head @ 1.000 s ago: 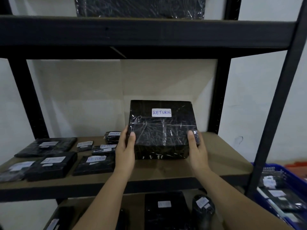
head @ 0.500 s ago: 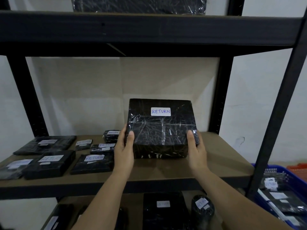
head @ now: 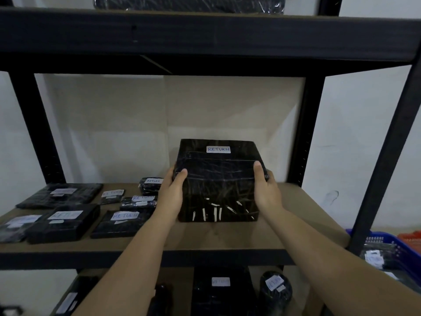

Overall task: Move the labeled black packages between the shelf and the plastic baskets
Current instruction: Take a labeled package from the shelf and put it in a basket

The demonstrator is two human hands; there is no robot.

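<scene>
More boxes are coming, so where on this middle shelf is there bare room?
Bare board lies right of the big package, toward the right post, and along the front edge. The left half, with small packages, is crowded.

The light here is dim and flat, and most of what I see sits in murk. The pale wall (head: 227, 115) behind the shelf (head: 296, 201) catches the most brightness, with a soft vertical shadow edge across it. The wrap on the black package (head: 218, 179) I hold throws thin glints. Labels on the packages at the left (head: 66, 215) smear with blur. Straight shelf posts (head: 387, 156) lean and bow toward the right edge. The blue basket (head: 398, 249) at the near right is soft.
</scene>
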